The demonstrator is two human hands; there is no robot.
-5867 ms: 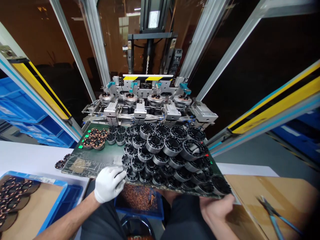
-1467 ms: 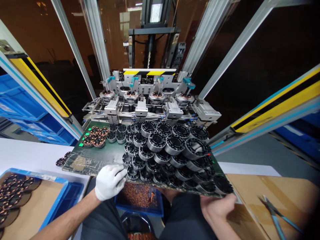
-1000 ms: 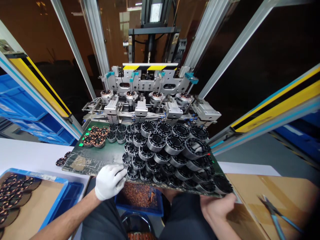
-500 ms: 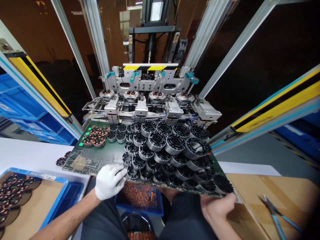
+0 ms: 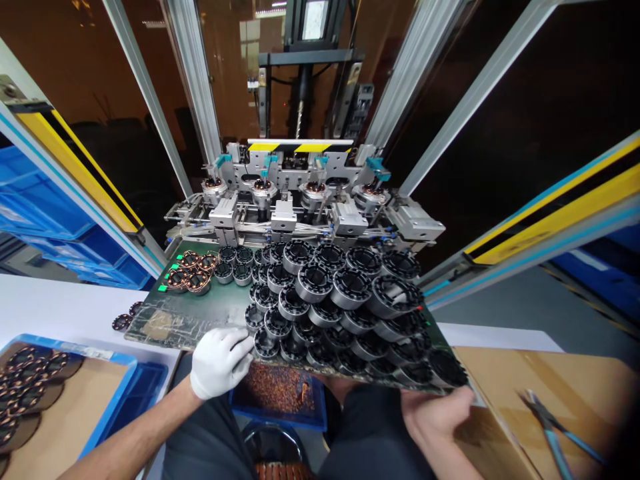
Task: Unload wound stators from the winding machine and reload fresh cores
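My left hand (image 5: 223, 363), in a white glove, rests at the front edge of the green board (image 5: 210, 313). Its fingers lie loosely bent with nothing in them, the tips beside the nearest unwound stator core (image 5: 266, 343). My right hand (image 5: 440, 413) is bare and sits by the board's front right corner; its fingers are largely hidden. Black-and-grey stator cores stand stacked in rows over the board's middle and right. A small group of copper-wound stators (image 5: 197, 281) stands at the back left, close to green marks.
Behind the board, a winding machine (image 5: 285, 217) holds stators at its stations. A blue tray (image 5: 127, 373) of wound stators lies at left. Copper scraps fill a blue bin (image 5: 320, 413) below. Pliers (image 5: 547, 423) lie on a cardboard box (image 5: 590, 380) at right.
The machine's yellow-and-black striped bar has come down a little, and the teal-topped parts beneath it have shifted slightly. Both my hands and the stators on the board stay where they were.
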